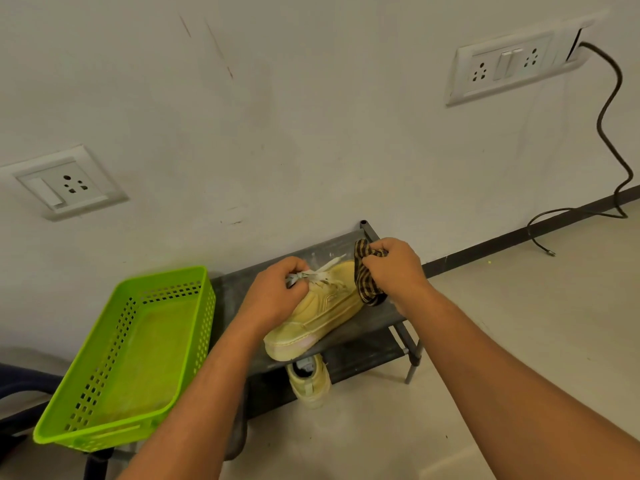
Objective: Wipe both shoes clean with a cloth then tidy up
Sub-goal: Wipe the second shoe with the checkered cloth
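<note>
Head view shows the yellow shoe [322, 317] on the rack's top shelf [375, 323], the left hand [277, 292] pinching its laces at 10 o'clock, the right hand [394, 268] gripping the striped cloth [367, 282] against it at 2 o'clock.

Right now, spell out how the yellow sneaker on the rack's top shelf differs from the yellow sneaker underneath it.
The top yellow sneaker lies in full view on the dark grey top shelf; the lower yellow sneaker sits beneath that shelf, partly hidden. The top sneaker is held at its laces by the left hand while the right hand holds a brown checked cloth against it; the lower sneaker is untouched. Both look pale yellow and matching.
</note>
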